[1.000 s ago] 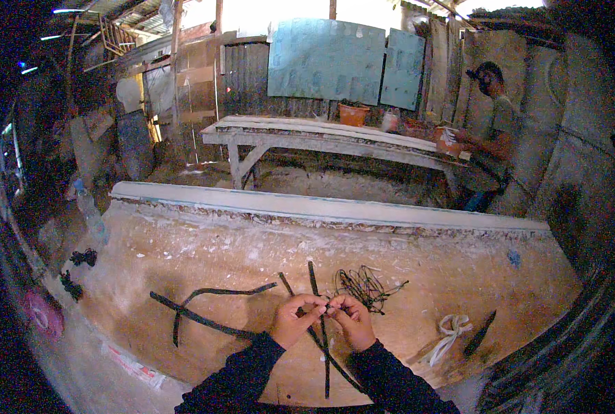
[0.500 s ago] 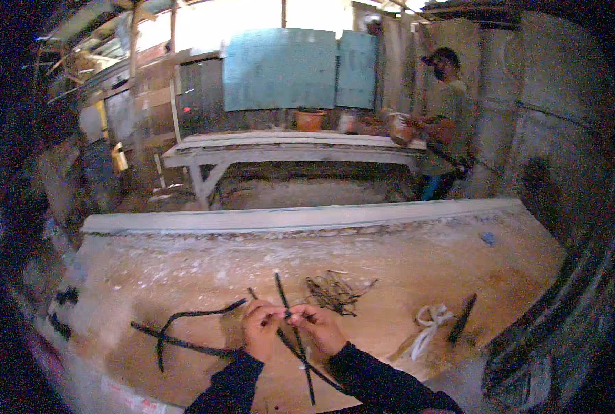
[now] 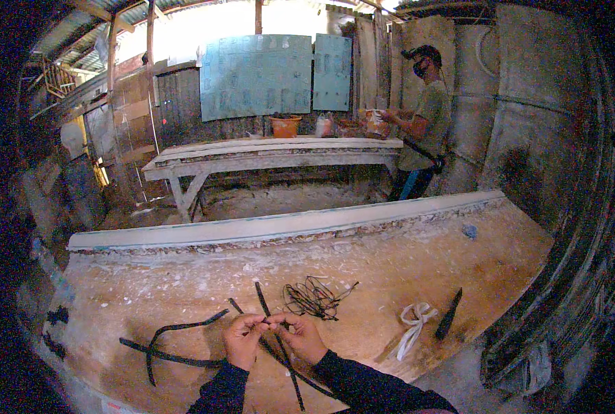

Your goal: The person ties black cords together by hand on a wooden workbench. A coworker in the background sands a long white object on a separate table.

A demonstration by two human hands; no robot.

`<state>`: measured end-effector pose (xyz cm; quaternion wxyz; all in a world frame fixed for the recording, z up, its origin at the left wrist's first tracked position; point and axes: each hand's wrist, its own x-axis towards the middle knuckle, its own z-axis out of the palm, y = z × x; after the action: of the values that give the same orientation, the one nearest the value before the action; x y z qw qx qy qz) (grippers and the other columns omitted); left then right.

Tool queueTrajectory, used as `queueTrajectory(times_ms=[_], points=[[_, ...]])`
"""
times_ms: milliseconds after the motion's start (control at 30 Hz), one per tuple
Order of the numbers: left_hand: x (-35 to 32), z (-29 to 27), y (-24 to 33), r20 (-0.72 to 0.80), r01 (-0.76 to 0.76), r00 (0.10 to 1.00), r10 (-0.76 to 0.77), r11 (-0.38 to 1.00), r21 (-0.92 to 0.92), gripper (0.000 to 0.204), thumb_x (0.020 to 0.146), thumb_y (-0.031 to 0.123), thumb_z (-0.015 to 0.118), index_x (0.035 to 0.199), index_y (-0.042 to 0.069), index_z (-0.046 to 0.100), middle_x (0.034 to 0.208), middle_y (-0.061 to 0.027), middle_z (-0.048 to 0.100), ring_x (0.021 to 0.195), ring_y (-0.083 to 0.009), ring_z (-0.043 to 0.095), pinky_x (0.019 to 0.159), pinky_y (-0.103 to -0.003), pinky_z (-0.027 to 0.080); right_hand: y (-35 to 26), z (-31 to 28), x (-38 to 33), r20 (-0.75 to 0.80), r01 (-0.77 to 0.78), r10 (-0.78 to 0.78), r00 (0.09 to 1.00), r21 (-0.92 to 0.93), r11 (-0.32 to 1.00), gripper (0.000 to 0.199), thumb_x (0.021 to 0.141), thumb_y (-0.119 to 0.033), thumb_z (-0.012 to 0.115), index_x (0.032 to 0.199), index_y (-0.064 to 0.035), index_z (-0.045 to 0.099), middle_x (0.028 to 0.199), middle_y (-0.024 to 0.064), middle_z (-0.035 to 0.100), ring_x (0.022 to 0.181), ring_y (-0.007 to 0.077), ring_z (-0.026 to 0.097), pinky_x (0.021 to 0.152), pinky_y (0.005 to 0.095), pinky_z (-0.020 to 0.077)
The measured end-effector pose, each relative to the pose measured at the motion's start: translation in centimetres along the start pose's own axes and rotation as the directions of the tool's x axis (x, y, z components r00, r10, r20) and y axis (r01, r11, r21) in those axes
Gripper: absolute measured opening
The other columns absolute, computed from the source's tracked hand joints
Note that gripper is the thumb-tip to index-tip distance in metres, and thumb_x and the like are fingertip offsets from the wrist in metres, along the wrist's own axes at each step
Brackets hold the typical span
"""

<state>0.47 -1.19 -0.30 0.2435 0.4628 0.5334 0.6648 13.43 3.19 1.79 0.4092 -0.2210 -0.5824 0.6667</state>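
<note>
Thumbs and forefingers of the left hand (image 3: 244,343) and right hand (image 3: 305,339) are closing on a small dark piece (image 3: 266,321), both sides pinching it where the fingertips are meeting; whether it is joining a strip below cannot be told. The piece is lying directly in the grip, just left of a tangle of dark cord (image 3: 316,301) and nearer the wearer. It is looking light and probably pliable, likely suiting a fingertip pinch at each end; being so small, it is perhaps easy to drop.

Beneath the hands, two black strips (image 3: 291,372) are crossing, left of the tangle and reaching nearer the wearer; they are seeming flexible, best lifted by an end. Farther left of it, two more dark strips (image 3: 183,359) are crossing. Well right of the tangle, a white looped strip (image 3: 409,334) and a black pointed piece (image 3: 449,316) are lying side by side. Far beyond it, a co-worker (image 3: 426,117) is standing by a bench (image 3: 266,160).
</note>
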Motion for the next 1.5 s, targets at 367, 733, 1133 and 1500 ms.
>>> queueTrajectory(times_ms=[367, 733, 1133, 1500], points=[[0.3, -0.6, 0.3, 0.113, 0.164, 0.982, -0.154, 0.983, -0.086, 0.016, 0.073, 0.005, 0.065, 0.088, 0.001, 0.06, 0.078, -0.0036, 0.06, 0.061, -0.0072, 0.053, 0.049, -0.019, 0.042, -0.4, -1.0, 0.5, 0.048, 0.078, -0.069, 0.996, -0.23, 0.97, 0.012, 0.079, -0.009, 0.059, 0.087, -0.0015, 0.061, 0.085, 0.0044, 0.061, 0.083, 0.0122, 0.055, 0.077, 0.0249, 0.0409], [0.8, -1.1, -0.5, 0.277, 0.149, 0.955, -0.108, 0.98, -0.132, 0.015, 0.076, 0.007, 0.062, 0.089, 0.001, 0.059, 0.079, -0.0039, 0.06, 0.062, -0.0084, 0.054, 0.049, -0.02, 0.044, -0.2, -0.9, 0.6, 0.019, 0.172, -0.171, 0.985, -0.103, 0.98, 0.024, 0.077, -0.008, 0.06, 0.1, -0.0033, 0.056, 0.083, 0.0005, 0.059, 0.075, 0.0071, 0.051, 0.069, 0.0215, 0.0397], [1.1, -1.4, -0.2, 0.352, 0.181, 0.927, -0.129, 0.976, -0.118, 0.017, 0.076, 0.009, 0.063, 0.089, 0.0, 0.056, 0.079, -0.0037, 0.059, 0.065, -0.0089, 0.055, 0.05, -0.021, 0.045, -0.6, -1.5, 0.5, 0.246, 0.024, -0.02, 0.969, -0.014, 1.0, 0.019, 0.081, -0.01, 0.055, 0.099, -0.0048, 0.058, 0.096, 0.0036, 0.058, 0.091, 0.0135, 0.052, 0.082, 0.0262, 0.0393], [0.9, -1.2, -0.9, 0.376, 0.233, 0.912, -0.161, 0.96, -0.154, 0.018, 0.078, 0.006, 0.06, 0.093, -0.002, 0.055, 0.085, -0.0046, 0.06, 0.071, -0.0096, 0.056, 0.053, -0.022, 0.046, 0.3, -2.5, 1.2, 0.243, 0.159, -0.1, 0.965, -0.236, 0.959, 0.012, 0.08, -0.011, 0.058, 0.089, -0.0046, 0.062, 0.087, 0.0028, 0.061, 0.084, 0.0122, 0.055, 0.077, 0.0263, 0.0411]])
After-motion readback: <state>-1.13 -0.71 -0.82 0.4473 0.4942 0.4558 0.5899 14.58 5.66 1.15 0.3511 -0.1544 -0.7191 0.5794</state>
